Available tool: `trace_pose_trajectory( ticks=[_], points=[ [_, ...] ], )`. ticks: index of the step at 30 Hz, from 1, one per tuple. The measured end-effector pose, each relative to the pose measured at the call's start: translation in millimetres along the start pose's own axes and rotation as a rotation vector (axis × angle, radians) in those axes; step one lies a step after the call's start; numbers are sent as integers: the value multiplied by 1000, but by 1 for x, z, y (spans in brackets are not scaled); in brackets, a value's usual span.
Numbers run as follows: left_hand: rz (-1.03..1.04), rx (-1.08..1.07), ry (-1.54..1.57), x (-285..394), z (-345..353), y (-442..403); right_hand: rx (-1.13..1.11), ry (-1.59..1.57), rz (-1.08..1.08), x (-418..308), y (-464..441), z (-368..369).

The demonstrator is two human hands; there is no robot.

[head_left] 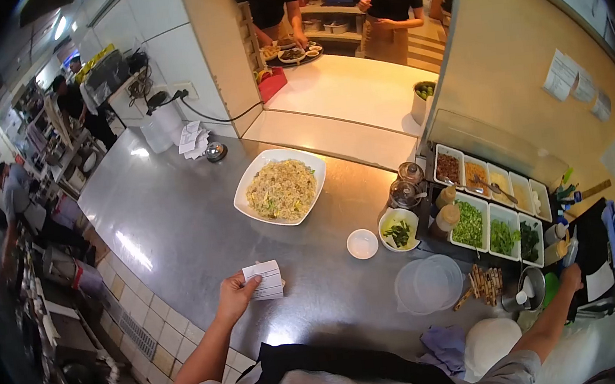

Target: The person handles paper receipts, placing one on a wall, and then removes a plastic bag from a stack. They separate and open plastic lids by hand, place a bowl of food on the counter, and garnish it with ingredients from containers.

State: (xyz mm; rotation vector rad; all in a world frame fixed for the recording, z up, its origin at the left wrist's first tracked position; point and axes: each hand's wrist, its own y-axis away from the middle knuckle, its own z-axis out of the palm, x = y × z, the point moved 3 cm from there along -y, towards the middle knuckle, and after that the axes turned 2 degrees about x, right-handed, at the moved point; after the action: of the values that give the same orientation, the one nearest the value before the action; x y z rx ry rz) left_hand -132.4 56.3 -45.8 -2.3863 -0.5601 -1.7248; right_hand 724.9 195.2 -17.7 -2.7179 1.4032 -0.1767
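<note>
- Left hand point(238, 292), left of lower centre, pinched the slip point(269, 281) nearly closed, thumb on top.
- Right hand point(572, 278), lower right, was near a bottle point(556, 251); its opening and hold seemed impossible to tell.
- Bowl point(241, 198) sat near centre.

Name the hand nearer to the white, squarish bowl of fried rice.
Left. The left hand, holding a white paper slip, is on the near side of the bowl; the right hand is well off to the right.
</note>
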Motion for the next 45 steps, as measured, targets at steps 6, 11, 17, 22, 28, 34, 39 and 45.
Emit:
trace_pose_trajectory(
  ticks=[6, 11, 17, 22, 28, 34, 39, 45],
  points=[
    [-21, 53, -29, -15, -20, 13, 47, -46, 34, 6, 9, 4],
    [-29, 37, -47, -19, -19, 14, 150, 6, -49, 7, 3, 18],
    [-3, 22, -42, -21, -14, 9, 195, 130, -76, 2, 2, 14],
    [-57, 53, -20, -23, -23, 18, 296, -93, 38, 11, 5, 14],
    [-60, 28, -29, -23, -16, 10, 141, -7, -300, 54, -85, 64],
    [-72, -33, -23, -18, 2, 5, 211, -93, 156, 32, -26, 51],
    [-67, -9, -49, -26, -7, 9, 86, 11, 14, 13, -7, 17],
    [-60, -20, -156, -20, -8, 13, 423, -39, -31, 12, -25, -1]
  ],
)
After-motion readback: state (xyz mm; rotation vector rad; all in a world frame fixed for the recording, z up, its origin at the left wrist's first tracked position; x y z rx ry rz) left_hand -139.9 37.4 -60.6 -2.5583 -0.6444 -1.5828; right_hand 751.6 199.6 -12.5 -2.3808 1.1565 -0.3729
